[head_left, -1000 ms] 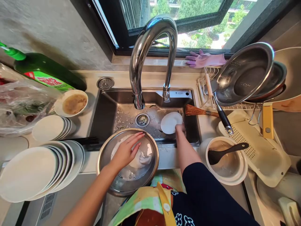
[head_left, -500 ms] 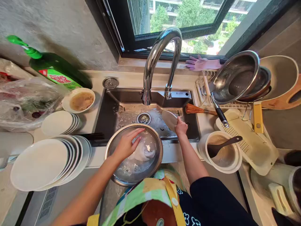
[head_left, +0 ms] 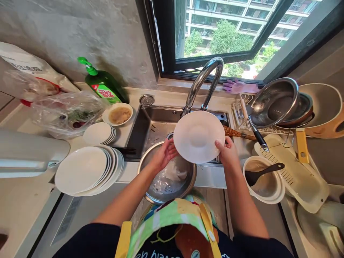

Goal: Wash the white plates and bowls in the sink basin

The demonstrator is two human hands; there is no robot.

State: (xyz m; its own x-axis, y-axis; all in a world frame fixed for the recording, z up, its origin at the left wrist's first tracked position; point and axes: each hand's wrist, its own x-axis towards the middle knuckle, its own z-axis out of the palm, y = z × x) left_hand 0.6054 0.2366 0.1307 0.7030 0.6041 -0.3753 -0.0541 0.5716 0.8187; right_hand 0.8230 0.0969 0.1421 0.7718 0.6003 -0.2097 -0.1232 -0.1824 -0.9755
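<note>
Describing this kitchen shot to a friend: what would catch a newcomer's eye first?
A white plate, held up over the sink by the left hand and right hand, fills the centre. Below sits a sudsy steel bowl; stacked plates lie on the counter beside it.

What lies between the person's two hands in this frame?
A white plate, gripped at opposite edges by the left hand and right hand, its face turned toward the camera above the basin. This shows in the head view.
</note>
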